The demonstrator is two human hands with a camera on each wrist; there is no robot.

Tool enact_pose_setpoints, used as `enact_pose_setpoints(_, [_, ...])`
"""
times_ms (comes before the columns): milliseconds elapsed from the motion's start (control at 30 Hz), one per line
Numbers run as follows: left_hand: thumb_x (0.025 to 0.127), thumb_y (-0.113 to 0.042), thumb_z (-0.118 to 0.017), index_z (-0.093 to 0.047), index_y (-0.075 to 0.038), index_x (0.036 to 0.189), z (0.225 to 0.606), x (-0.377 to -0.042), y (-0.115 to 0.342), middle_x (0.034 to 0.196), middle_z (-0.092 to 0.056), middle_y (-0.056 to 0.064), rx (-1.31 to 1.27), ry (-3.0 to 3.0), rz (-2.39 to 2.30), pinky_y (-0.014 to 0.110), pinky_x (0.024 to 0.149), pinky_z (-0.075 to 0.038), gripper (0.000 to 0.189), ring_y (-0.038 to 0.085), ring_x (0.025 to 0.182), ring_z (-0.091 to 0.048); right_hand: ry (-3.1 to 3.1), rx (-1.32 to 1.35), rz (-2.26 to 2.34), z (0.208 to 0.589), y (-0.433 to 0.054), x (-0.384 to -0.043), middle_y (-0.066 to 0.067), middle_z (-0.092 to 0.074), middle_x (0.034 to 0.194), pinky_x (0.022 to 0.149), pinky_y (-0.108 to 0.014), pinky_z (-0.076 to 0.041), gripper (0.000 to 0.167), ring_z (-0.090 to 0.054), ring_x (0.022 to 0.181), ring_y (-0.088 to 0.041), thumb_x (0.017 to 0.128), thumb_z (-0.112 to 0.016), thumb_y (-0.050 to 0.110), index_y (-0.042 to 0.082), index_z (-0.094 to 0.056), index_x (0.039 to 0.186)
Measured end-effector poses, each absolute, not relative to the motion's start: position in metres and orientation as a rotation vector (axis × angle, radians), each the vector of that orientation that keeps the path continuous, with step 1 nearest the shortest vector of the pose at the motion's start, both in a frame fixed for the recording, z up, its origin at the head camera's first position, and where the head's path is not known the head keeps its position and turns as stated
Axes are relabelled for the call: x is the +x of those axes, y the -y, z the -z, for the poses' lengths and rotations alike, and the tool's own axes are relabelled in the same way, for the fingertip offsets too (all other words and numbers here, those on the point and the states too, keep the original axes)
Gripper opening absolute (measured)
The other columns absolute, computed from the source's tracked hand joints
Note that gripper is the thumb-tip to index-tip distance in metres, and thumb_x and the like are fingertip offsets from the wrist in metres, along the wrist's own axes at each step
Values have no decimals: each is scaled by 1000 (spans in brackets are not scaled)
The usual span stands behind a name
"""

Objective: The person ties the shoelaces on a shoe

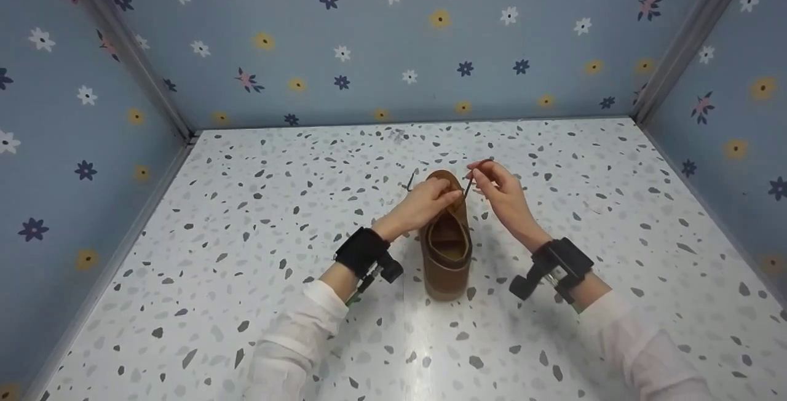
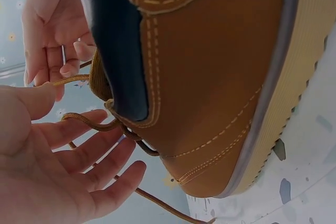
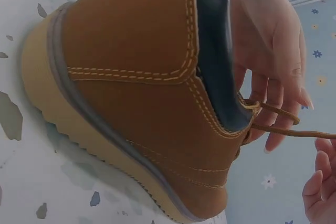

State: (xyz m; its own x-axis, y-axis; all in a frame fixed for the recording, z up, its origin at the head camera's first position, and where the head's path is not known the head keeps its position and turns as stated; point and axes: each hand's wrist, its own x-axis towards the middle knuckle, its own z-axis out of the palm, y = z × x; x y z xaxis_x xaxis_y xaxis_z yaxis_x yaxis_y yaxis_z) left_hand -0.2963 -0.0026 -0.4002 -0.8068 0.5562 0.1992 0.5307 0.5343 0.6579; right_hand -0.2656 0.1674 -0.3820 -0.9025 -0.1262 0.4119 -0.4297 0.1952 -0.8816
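A brown lace-up shoe (image 1: 447, 275) stands upright on the speckled surface, toe pointing away, with a dark lining and pale ridged sole. My left hand (image 1: 424, 204) reaches over its front at the lacing. In the left wrist view the fingers (image 2: 100, 156) are loosely extended and apart from the thumb, and a loop of brown shoelace (image 2: 79, 116) lies across them. My right hand (image 1: 507, 198), right of the toe, pinches a shoelace end (image 1: 469, 187) drawn up from the shoe. The right wrist view cuts off that pinch at its edge.
Another loose shoelace end (image 1: 411, 181) sticks out left of the toe. Blue flowered panels (image 1: 369, 32) enclose the white speckled tabletop (image 1: 276, 204) at the back and both sides. Black wrist cameras (image 1: 364, 251) are strapped to both wrists.
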Motion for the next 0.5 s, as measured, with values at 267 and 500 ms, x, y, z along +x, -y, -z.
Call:
enact_pose_setpoints(267, [93, -25, -53, -56, -4, 86, 400, -301, -3, 80, -48, 2, 1041, -2730, -1096, 29, 68, -37, 22, 16, 75, -46, 2256, 575, -1726, 372, -163, -269, -24, -58, 98, 70, -26, -42, 17, -51, 80, -13, 94, -48, 4, -9, -58, 95])
enact_pose_setpoints(500, [92, -21, -54, -59, -4, 92, 400, -303, -4, 89, -54, 3, 1093, -2762, -1061, 28, 77, -38, 18, 17, 85, -49, 2248, 624, -1658, 382, -164, -289, -18, -61, 88, 57, -21, -36, 15, -50, 75, -23, 92, -53, 8, -5, -62, 93])
